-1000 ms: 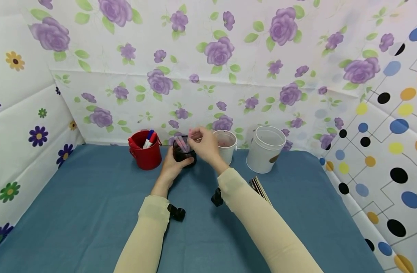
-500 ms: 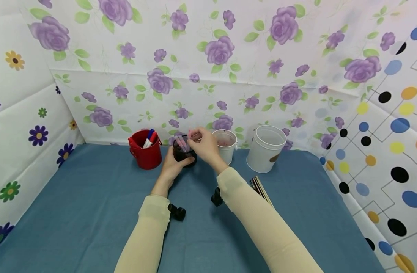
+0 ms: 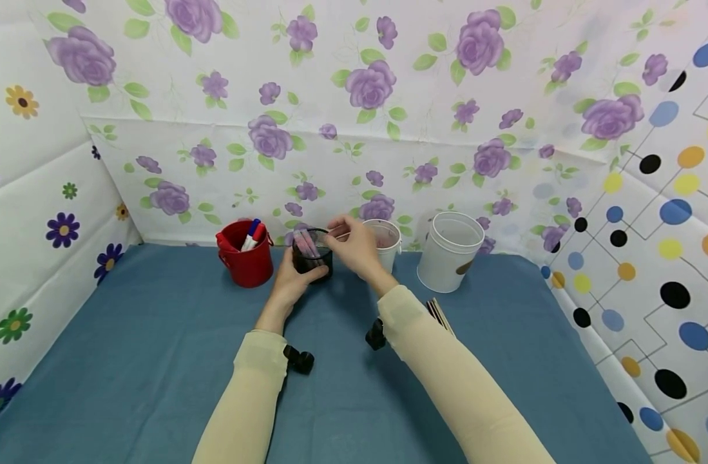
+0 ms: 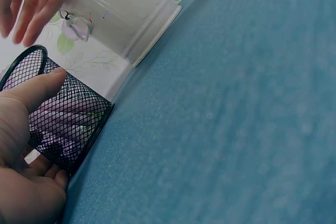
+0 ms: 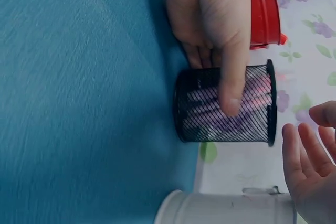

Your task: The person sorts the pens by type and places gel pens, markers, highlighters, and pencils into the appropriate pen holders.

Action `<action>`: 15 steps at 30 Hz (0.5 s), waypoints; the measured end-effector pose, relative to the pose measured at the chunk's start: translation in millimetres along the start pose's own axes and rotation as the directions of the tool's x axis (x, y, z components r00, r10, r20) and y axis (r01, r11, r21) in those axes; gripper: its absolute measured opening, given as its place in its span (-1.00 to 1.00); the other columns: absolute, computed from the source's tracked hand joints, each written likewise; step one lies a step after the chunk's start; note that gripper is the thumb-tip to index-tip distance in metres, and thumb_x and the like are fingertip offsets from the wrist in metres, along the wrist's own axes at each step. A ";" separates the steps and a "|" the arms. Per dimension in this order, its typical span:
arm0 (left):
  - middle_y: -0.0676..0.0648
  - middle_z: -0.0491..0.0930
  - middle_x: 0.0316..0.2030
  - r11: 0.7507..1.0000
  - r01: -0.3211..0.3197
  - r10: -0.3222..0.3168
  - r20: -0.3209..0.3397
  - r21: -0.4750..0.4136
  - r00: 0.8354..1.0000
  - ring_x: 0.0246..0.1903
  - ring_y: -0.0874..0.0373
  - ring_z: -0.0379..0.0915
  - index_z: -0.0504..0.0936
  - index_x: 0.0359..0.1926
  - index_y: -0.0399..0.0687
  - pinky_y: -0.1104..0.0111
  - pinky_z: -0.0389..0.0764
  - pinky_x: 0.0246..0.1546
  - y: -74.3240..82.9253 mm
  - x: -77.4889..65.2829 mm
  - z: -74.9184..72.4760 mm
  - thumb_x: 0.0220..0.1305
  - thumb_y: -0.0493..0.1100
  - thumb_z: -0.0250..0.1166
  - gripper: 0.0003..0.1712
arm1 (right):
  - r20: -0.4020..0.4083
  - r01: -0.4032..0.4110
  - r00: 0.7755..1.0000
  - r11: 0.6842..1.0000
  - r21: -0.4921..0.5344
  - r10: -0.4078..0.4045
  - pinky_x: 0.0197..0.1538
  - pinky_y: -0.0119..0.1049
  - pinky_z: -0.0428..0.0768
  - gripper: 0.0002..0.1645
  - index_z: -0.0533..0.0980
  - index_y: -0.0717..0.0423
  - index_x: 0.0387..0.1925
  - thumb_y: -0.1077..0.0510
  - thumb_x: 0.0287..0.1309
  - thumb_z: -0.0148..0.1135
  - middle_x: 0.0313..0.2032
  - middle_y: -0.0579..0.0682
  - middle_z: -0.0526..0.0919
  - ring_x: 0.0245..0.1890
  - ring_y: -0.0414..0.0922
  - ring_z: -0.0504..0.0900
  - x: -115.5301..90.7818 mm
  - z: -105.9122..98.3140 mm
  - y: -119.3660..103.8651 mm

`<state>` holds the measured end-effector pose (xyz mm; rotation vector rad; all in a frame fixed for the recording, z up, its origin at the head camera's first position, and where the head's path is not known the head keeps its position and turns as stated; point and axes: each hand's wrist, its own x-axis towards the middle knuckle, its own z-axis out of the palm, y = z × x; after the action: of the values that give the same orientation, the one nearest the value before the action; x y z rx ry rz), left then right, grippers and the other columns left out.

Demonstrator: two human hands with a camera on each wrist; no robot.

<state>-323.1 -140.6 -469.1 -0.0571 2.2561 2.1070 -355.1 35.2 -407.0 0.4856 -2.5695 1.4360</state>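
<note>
Holding mesh cup (image 5: 207,114): left grip (image 3: 291,280); brown patch (image 3: 464,268) marks white bucket (image 3: 443,261)

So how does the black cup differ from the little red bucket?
The black cup has see-through mesh walls; the red bucket has solid ones. The left hand grips the black cup, while no hand touches the red bucket. The cup holds pinkish items, the bucket markers. Both are open-topped.

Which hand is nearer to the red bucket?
Left: the left hand holds the black mesh cup beside the red bucket, while the right hand is farther off on the cup's other side.
</note>
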 end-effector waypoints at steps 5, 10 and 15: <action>-0.25 0.17 0.59 1.000 -0.010 0.010 -0.005 -0.006 1.000 0.54 -0.16 0.13 0.08 0.64 -0.15 -0.03 0.20 0.58 0.9 -0.9 1.5 0.32 -0.22 0.51 0.04 | -0.004 0.033 0.999 0.999 -0.024 -0.033 0.05 -0.17 0.73 -0.81 0.64 0.06 0.01 0.20 0.41 0.36 -0.10 0.03 0.75 -0.09 -0.06 0.75 -9.3 -18.3 -0.3; -0.25 0.16 0.60 1.000 -0.014 0.014 -0.014 -0.007 1.000 0.56 -0.17 0.11 0.06 0.65 -0.11 -0.04 0.19 0.58 -0.1 -0.8 2.9 0.32 -0.23 0.51 0.07 | -0.019 0.066 0.998 0.995 -0.069 -0.067 0.02 -0.17 0.75 -0.80 0.65 0.12 0.00 0.20 0.40 0.36 -0.13 0.04 0.76 -0.15 -0.05 0.77 -22.4 -39.9 -0.8; -0.19 0.15 0.61 0.998 -0.056 0.056 -0.035 0.005 0.998 0.58 -0.11 0.09 0.04 0.68 0.01 -0.03 0.20 0.58 -24.2 13.7 2.8 0.32 -0.14 0.54 0.11 | -0.015 0.083 0.996 0.990 -0.117 -0.086 0.00 -0.13 0.75 -0.78 0.66 0.14 -0.01 0.22 0.34 0.37 -0.16 0.05 0.76 -0.18 -0.03 0.77 -38.7 -60.8 4.2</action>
<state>-335.2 -139.4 -494.3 -0.0314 2.3076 2.1457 -321.6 96.8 -389.6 0.5527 -2.5662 1.2487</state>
